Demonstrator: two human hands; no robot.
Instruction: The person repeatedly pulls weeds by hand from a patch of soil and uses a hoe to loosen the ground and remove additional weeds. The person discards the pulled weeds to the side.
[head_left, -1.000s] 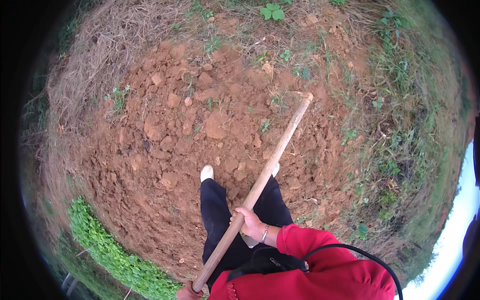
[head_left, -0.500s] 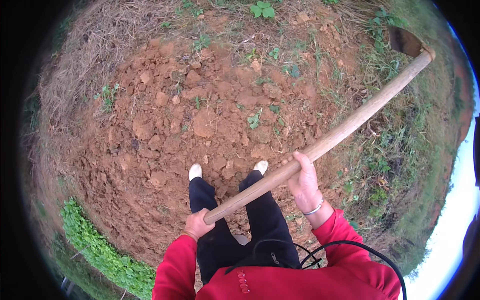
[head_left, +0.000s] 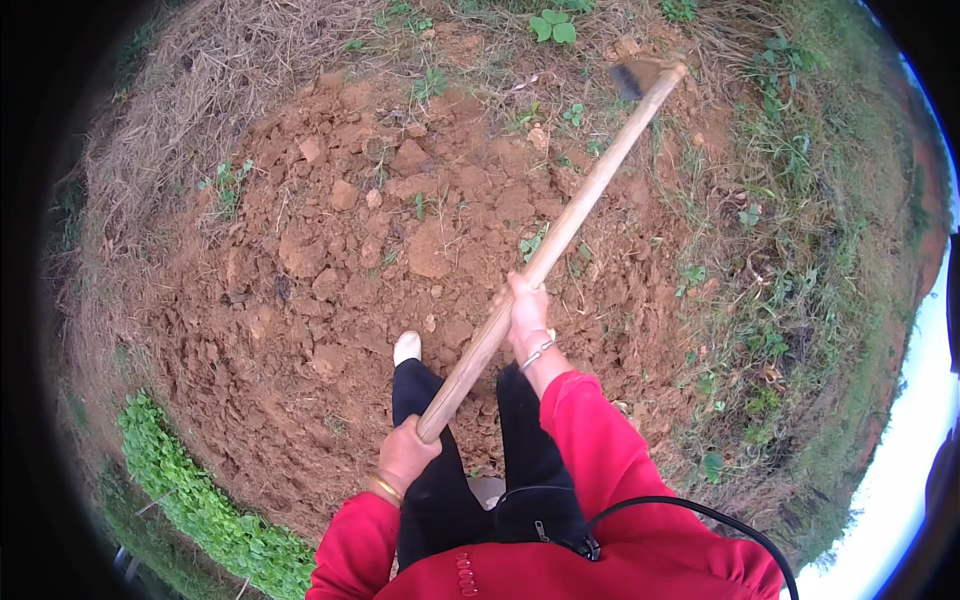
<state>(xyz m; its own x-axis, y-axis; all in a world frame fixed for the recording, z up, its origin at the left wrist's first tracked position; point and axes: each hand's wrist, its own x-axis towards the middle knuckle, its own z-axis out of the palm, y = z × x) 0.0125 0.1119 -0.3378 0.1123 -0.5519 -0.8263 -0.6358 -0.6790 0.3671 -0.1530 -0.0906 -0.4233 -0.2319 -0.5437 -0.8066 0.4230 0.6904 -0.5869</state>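
Two hands grip one long wooden hoe handle [head_left: 560, 235]. Left hand [head_left: 405, 458] is wrapped shut around the butt end, just above the red sleeve [head_left: 352, 545]; right hand [head_left: 527, 315] is closed around the shaft further up, a bangle at its wrist. Beyond them the handle slants up and right to the metal blade [head_left: 635, 78], raised over the edge of the clodded red soil [head_left: 340, 260] near the grass [head_left: 800, 250]. Risk, as I judge it — the white shoe [head_left: 407, 347] stands close under the handle's line, so a short swing could strike it.
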